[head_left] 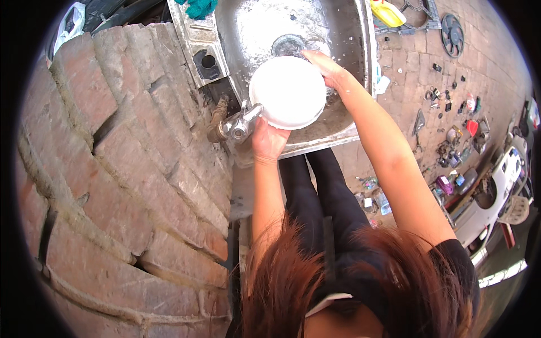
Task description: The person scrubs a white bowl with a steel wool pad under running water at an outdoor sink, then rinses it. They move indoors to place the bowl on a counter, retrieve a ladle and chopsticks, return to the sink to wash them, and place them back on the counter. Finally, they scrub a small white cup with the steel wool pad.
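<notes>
Both hands hold a round white bowl (288,93) over the near part of a metal sink (344,48). At its near left edge, my left hand (268,141) is closed, its fingers partly hidden beneath the bowl. On the far right side, my right hand (327,69) grips the rim. A metal tap (242,125) reaches over the bowl's left edge, just above my left hand. The bowl's inside is too bright to make out any contents. Wet, foamy patches show in the sink around the drain (287,45).
A brick wall (112,152) rises close on the left. A teal glove or cloth (200,8) lies at the sink's far left corner. Right of the sink are a yellow bottle (389,13), a black fan (452,35), and scattered parts on the paved floor, near a white car bumper (496,194).
</notes>
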Available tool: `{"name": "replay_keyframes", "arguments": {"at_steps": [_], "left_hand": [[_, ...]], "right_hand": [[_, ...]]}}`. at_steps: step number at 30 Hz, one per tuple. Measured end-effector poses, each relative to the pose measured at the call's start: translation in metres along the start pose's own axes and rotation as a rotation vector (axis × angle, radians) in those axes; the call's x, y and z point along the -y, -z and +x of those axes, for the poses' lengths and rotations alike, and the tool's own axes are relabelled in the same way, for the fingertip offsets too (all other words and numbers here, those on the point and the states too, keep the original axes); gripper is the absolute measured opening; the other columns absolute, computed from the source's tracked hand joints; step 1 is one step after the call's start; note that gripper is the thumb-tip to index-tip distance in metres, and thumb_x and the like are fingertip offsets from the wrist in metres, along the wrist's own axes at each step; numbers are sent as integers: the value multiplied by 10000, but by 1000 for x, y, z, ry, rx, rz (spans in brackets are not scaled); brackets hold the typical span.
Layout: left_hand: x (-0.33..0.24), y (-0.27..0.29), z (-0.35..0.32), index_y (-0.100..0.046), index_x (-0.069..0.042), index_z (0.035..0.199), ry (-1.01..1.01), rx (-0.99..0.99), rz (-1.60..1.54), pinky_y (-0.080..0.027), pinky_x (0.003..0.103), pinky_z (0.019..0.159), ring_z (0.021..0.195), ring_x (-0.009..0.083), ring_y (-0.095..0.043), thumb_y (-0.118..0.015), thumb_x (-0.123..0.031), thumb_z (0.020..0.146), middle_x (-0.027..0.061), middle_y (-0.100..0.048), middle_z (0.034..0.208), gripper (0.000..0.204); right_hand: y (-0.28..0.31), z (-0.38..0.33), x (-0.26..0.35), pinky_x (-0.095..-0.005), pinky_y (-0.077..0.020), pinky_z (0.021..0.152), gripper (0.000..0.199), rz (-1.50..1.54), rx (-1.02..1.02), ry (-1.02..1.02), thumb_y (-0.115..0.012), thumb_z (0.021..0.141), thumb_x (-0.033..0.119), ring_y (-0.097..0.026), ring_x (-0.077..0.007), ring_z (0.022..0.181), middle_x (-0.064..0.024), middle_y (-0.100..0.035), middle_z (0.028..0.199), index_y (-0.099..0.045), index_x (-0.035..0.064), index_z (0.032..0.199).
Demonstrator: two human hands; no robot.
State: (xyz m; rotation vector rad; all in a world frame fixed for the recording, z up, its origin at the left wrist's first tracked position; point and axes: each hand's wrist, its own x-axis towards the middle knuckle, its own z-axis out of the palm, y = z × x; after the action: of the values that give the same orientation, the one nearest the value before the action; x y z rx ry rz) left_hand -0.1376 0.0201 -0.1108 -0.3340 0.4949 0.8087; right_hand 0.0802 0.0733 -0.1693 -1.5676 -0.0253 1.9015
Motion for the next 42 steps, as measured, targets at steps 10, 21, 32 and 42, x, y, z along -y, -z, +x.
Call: {"name": "replay_keyframes", "arguments": {"at_steps": [10, 21, 32, 42], "left_hand": [[6, 8, 21, -498, -45, 1202, -78, -229, 584, -444, 344, 926, 1092, 177, -535, -552, 5, 861, 70, -550, 1195, 349], [16, -31, 6, -625, -14, 1033, -103, -58, 1628, -479, 292, 807, 924, 157, -608, -621, -24, 794, 60, -661, 990, 240], [-1, -23, 12, -547, -35, 1124, -811, -142, 2442, -389, 441, 967, 1162, 328, -469, -558, 36, 738, 144, -500, 1229, 393], [31, 8, 52, -440, -4, 1217, -272, -456, 621, -539, 359, 782, 1062, 221, -549, -486, 8, 842, 102, -513, 1172, 378]], "right_hand": [[-65, -26, 4, -352, -356, 1008, 315, -1364, 173, 1014, -460, 861, 210, -478, -265, 1165, -36, -588, 1161, -612, 166, 1134], [-4, 20, 32, -313, -505, 822, 403, -166, 221, -226, -446, 929, 360, -614, -136, 918, -32, -640, 1047, -538, 59, 1180], [7, -36, 10, -325, -509, 829, 424, 58, -46, 49, -606, 761, -8, -600, -203, 962, -124, -602, 1052, -477, -52, 1162], [2, -36, -6, -331, -435, 934, 582, 73, -30, 274, -629, 816, 70, -526, -223, 1095, -170, -505, 1221, -337, -59, 1303]]}}
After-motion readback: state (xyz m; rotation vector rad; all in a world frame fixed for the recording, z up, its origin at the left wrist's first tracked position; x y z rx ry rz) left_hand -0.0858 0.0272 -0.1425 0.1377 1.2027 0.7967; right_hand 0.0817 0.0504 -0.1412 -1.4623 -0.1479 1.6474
